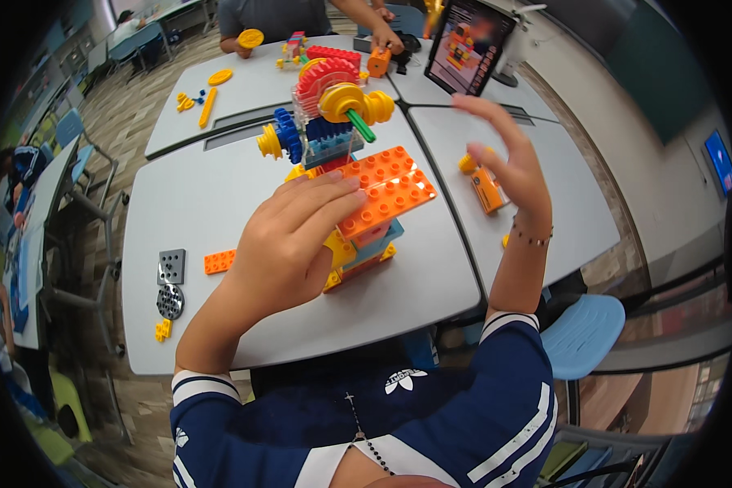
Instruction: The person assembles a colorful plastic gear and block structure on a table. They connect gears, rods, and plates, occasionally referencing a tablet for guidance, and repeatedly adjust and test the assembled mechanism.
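A tall building-block model [370, 232] stands on the table in front of me. On it are a blue gear [286, 134], a red gear [327, 75], yellow pulley wheels [342, 103] and a green axle [360, 125]. An orange studded plate [389, 187] juts out to the right. My left hand [281, 236] holds the model's left side, with its fingertips over the plate's edge; the thumb is partly hidden. To the right, my right hand [512, 159] is raised with its fingers apart and nothing in it. Below it lies an orange box-shaped block [488, 191].
A tablet [469, 45] showing a block model stands at the back right. Loose pieces lie leftward: a grey square plate [171, 266], a black round plate [170, 301], an orange brick [219, 261]. Across the table, another person's hand [244, 47] holds a yellow wheel.
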Demonstrator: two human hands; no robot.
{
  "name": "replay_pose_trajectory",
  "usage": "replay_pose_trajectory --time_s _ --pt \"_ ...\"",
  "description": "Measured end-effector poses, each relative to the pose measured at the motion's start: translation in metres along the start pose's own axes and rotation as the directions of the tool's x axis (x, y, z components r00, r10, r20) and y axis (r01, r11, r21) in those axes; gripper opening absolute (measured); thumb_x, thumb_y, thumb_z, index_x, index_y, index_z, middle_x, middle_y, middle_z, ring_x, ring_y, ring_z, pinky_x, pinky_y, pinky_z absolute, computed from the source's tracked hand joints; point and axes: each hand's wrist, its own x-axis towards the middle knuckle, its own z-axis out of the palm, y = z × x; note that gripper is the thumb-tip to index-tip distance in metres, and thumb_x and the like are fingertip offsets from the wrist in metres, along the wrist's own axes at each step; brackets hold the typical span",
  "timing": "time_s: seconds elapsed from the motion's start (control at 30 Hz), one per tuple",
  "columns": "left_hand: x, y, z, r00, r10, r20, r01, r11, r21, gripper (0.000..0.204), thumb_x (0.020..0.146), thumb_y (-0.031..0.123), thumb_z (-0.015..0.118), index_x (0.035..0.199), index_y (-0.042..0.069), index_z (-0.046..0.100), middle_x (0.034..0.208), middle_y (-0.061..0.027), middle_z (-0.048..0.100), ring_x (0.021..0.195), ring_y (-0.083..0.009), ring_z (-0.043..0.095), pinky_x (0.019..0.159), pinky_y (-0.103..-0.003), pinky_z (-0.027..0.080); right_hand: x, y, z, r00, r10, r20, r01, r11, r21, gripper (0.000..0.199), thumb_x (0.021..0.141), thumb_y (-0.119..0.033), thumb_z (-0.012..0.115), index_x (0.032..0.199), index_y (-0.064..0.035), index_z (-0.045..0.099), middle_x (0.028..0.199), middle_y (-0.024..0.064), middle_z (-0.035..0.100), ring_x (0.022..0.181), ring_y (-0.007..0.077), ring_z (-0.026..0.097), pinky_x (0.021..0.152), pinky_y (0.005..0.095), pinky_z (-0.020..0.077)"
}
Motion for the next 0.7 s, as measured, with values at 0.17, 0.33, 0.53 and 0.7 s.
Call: replay_pose_trajectory --time_s 0.17,0.33,0.53,0.7 --pt "0.0 -0.003 -0.01 0.999 -0.034 0.041 0.041 0.982 -0.185 0.056 0.065 -0.009 0.057 0.119 0.002 0.063 0.12 -0.017 0.063 0.116 -0.0334 0.059 0.098 -0.04 0.047 -0.041 0.092 -0.016 0.728 0.654 -0.207 -0.655 0.574 -0.491 0.077 0.079 -0.053 0.069 0.132 0.0001 0.054 0.125 0.0254 0.059 0.112 0.0323 0.061 0.09 0.0372 0.0508" --pt "-0.003 0.003 -0.011 0.985 -0.162 -0.049 0.153 0.976 -0.156 0.042 0.069 -0.007 0.056 0.109 0.002 0.062 0.109 -0.0153 0.063 0.1 -0.0316 0.061 0.086 -0.039 0.05 -0.081 0.14 -0.003 0.626 0.763 -0.16 -0.708 0.469 -0.528 0.094 0.064 -0.063 0.075 0.125 0.0056 0.054 0.11 0.024 0.066 0.098 0.0308 0.067 0.08 0.0373 0.054" --pt "-0.007 0.003 -0.015 0.988 -0.146 -0.05 0.136 0.977 -0.166 0.036 0.071 -0.005 0.056 0.105 0.002 0.062 0.106 -0.0141 0.064 0.093 -0.031 0.064 0.081 -0.037 0.052 -0.077 0.141 -0.007 0.518 0.847 -0.121 -0.84 0.477 -0.258 0.08 0.064 -0.048 0.082 0.117 0.0072 0.058 0.101 0.0192 0.068 0.089 0.0252 0.069 0.073 0.0331 0.0565" --pt "-0.012 -0.004 -0.027 0.963 -0.268 0.011 0.266 0.951 -0.158 0.024 0.076 0.002 0.059 0.1 0.002 0.061 0.098 -0.012 0.067 0.086 -0.0273 0.067 0.073 -0.035 0.053 -0.087 0.108 -0.017 0.619 0.779 -0.102 -0.668 0.59 0.453 0.056 0.073 -0.027 0.079 0.113 0.0052 0.059 0.098 0.0124 0.068 0.082 0.0194 0.07 0.067 0.0297 0.0583"
